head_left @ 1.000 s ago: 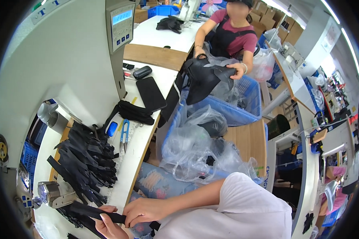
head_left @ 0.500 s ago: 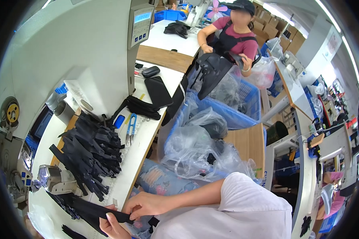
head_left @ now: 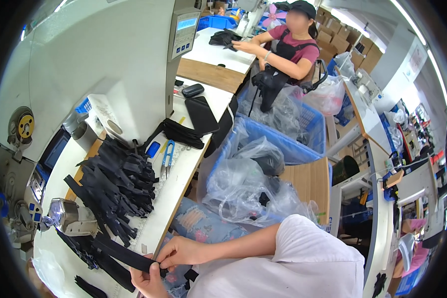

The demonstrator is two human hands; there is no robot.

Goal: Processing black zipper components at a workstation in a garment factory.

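At the front edge of the white table, a wide black fabric strap (head_left: 121, 252) runs from the sewing machine's side toward my lap. My left hand (head_left: 148, 282) grips its near end, thumb on top. Close beside it, my right hand (head_left: 180, 251) has its fingertips pinched together at the strap's end; any small part between them is hidden. Left of the strap stands the metal sewing machine head (head_left: 72, 218). Beyond my hands lies a big pile of black straps (head_left: 116, 179), with another dark bunch (head_left: 77, 248) below the machine head.
Blue-handled thread snips (head_left: 168, 154), a blue object (head_left: 153, 149) and a black phone-like slab (head_left: 201, 114) lie on the table. To the right stand blue crates (head_left: 263, 126) with plastic bags (head_left: 243, 184) and a cardboard sheet (head_left: 308, 184). A co-worker (head_left: 293, 54) sits beyond, holding black material.
My hands have come closer together at the strap's end, and the strap now arches higher. The co-worker has lowered the black item and stretched an arm toward the far table. The view has shifted slightly.
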